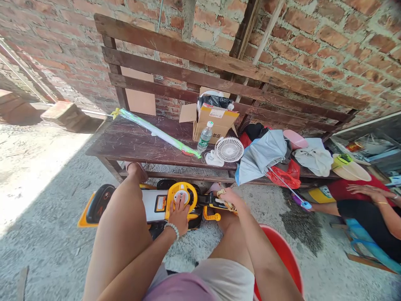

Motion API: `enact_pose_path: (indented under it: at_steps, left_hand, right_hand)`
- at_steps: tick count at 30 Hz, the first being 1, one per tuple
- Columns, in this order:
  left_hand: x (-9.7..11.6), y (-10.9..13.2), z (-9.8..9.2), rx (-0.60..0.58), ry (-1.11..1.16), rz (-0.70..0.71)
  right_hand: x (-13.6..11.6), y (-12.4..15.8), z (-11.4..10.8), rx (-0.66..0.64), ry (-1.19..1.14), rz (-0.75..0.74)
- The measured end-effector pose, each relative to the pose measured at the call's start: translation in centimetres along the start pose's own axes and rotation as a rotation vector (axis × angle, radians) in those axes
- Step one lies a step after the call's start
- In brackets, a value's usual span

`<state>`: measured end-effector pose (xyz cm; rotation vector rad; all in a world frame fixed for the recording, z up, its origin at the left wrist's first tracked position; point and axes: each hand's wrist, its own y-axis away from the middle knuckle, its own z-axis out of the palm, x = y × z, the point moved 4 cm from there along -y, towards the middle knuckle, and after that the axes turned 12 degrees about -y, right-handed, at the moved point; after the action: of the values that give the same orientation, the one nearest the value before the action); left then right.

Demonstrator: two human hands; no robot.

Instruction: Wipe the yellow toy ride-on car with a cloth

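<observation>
- A wooden bench [134, 144] stands against the brick wall; on this surface, at the left, lies a long tube in green wrap [156, 133], slanting down to the right
- On the concrete floor in front of the surface lies a toy car [153, 205] in yellow, white and black, between the person's bare knees
- The left hand [179, 214], a bead bracelet at its wrist, rests on the toy car's yellow steering wheel [191, 193]; its grip is open, the fingers stretched flat over the hub
- Behind, on the surface, a water bottle [205, 137] stands upright just in front of an open cardboard box [216, 119]; a small white fan [229, 149] stands right of the bottle
- The right hand [227, 196] sits at the toy car's right side, near the fan's edge of the surface; its grip is closed, the fingers curled on a yellow part of the toy car
- A folded grey-blue umbrella [261, 154] lies on the surface, over a red bag [286, 175]
- A red seat [282, 251] shows under the right forearm
- At the far right, another person's hand [365, 191] rests on a red garment
</observation>
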<state>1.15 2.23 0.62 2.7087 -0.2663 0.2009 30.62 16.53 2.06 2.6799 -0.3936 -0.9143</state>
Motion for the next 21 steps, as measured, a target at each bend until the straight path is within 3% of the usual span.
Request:
enact_pose_path:
  at_steps: [4,7,11,17,21]
  left_hand:
    - [0.1,0.0,-0.1,-0.019,0.004,0.011]
    - [0.2,0.0,-0.2,-0.032,0.001,0.012]
    - [0.3,0.0,-0.2,-0.022,0.001,-0.013]
    - [0.4,0.0,-0.3,-0.030,-0.021,-0.025]
    - [0.3,0.1,-0.5,-0.051,-0.022,-0.017]
  right_hand:
    - [2.1,0.2,-2.6,-0.101,0.328,0.155]
    - [2.2,0.2,-3.3,-0.096,0.406,0.200]
    - [0.0,0.2,-0.7,-0.131,0.434,0.179]
    - [-4.9,0.1,3.8,-0.248,0.291,-0.057]
    - [-3.9,0.4,3.8,-0.289,0.278,-0.142]
